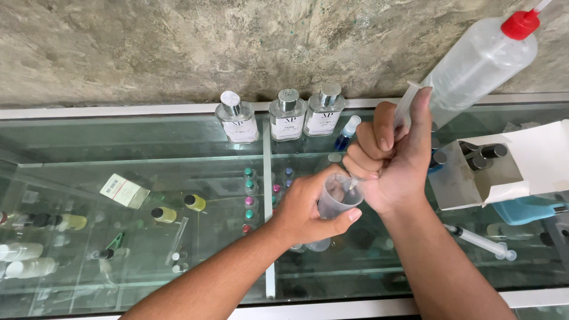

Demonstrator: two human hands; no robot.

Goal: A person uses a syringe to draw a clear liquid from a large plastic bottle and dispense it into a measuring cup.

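Observation:
My left hand [308, 207] grips a small clear plastic cup [336, 200] held just above the glass counter top [148, 136]. My right hand [391, 160] is fisted around a clear syringe [405, 106], thumb on the plunger, its tip pointing down into the cup. Three square clear perfume bottles with silver caps [287, 115] stand in a row at the back of the counter, beside a small blue spray vial [345, 135].
A large squeeze bottle with a red nozzle [483, 59] lies at the upper right. An open white cardboard box [521, 166] holds dark-capped vials. Another syringe [480, 242] lies at the right. Small bottles and boxes sit on shelves under the glass. A rough concrete wall rises behind.

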